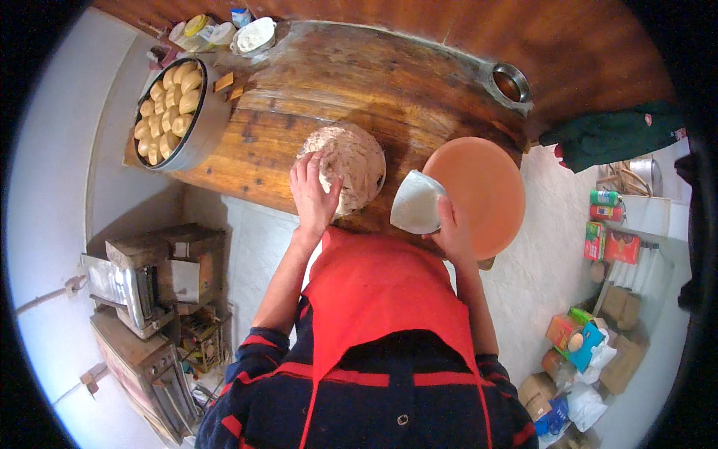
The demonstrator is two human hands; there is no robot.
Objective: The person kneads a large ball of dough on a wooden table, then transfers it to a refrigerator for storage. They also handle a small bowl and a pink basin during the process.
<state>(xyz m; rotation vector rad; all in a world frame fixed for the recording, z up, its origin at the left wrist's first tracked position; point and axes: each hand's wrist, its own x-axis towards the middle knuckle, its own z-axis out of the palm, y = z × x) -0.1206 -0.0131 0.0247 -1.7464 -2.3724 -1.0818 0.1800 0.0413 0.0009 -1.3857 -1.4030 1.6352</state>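
A round, brownish, lumpy mass of dough lies near the front edge of the wooden table, with a dark rim showing along its right side. My left hand rests on the dough's left side, its fingers bent and its thumb apart from them. In my right hand is a pale, fan-shaped dough scraper, gripped at its right edge. The scraper's broad face is turned up, and it overlaps the left rim of a large orange basin. Part of my right hand also covers the basin's lower left side.
A round steamer pot full of shaped buns stands at the table's left end. Behind it are tubs and a white bowl of flour. A metal bowl sits far right. Ovens stand lower left; boxes and bags line the right.
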